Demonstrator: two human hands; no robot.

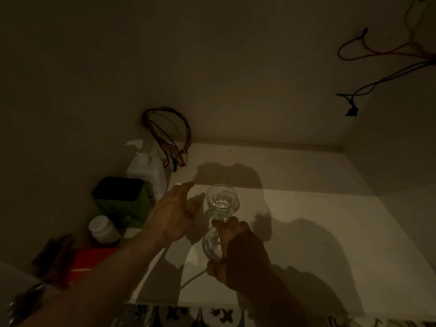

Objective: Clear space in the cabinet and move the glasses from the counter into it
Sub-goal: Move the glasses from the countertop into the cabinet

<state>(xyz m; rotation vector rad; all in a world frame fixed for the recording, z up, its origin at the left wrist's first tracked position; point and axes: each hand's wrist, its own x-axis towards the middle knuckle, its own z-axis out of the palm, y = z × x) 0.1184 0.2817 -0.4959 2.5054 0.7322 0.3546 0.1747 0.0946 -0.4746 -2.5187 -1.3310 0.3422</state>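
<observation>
Two clear glasses are in view inside a dim cabinet. The first glass (221,201) stands upright on the pale shelf (306,208), near its middle and toward the left, with its rim open upward and a faceted lower body catching light. The second glass (212,246) is gripped in the right hand (238,253), fingers closed round it; it sits just in front of the standing glass, and whether the two touch cannot be told. The left hand (174,213) hovers with fingers spread and holds nothing, just left of the standing glass and apart from it. Along the left wall the shelf is occupied: a white pump bottle (145,168) at the back, a green tin with a dark lid (122,199) before it, a small white-capped bottle (103,228) nearer the front, and a red box (92,260) at the near left edge. A bundle of coloured wires (169,138) hangs from the rear wall beside the pump bottle. Further loose wires (382,74) trail across the right wall, high up. From the standing glass rightward to the right wall, and back to the rear wall, the shelf surface lies open. The front shelf edge (212,304) runs below the forearms, with a patterned surface (188,315) under it.
</observation>
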